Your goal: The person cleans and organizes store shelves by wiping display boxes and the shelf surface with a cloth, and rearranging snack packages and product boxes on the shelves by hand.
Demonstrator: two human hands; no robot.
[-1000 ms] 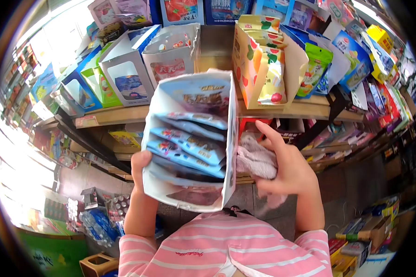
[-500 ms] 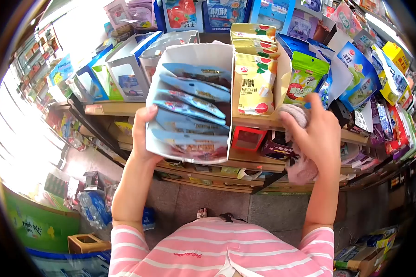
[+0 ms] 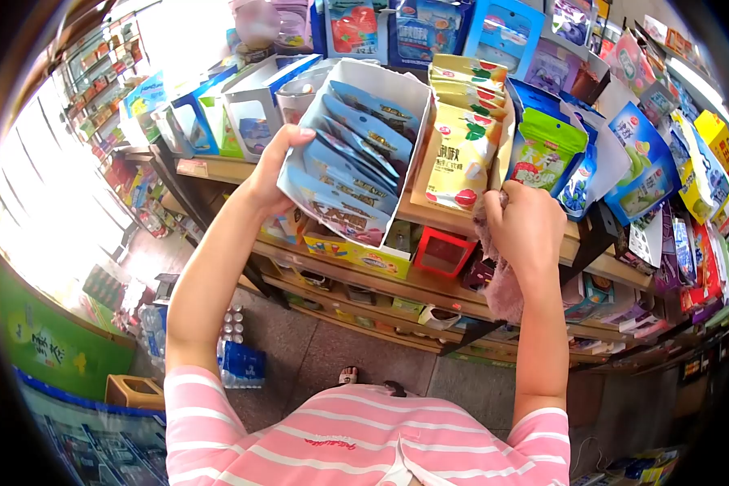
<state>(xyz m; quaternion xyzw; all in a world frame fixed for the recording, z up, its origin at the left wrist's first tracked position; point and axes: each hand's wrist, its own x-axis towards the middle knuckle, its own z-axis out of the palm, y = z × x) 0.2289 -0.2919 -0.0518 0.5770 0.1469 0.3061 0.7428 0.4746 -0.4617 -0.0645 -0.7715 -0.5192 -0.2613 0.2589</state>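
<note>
My left hand (image 3: 274, 168) grips the left side of a white open display box (image 3: 385, 79), its thumb over the rim. Several blue snack packets (image 3: 352, 166) stand in a row inside this box, which is tilted toward me. My right hand (image 3: 528, 227) is closed around a fuzzy pinkish cloth (image 3: 506, 292) that hangs below the fingers. It is at the front of the shelf, beside the lower right corner of a box of yellow candy packets (image 3: 462, 158). Just beyond that hand is a green packet (image 3: 549, 146).
More boxed and bagged snacks, such as a blue bag (image 3: 641, 166), crowd the right side and back. A red-framed box (image 3: 444, 249) sits on the lower shelf (image 3: 356, 275). Bottles in blue wrap (image 3: 241, 364) stand on the floor (image 3: 316, 356) at left.
The white box has turned and tipped, its near end swinging right. My right hand has moved down and left with the cloth, closing its fingers. The whole view has shifted.
</note>
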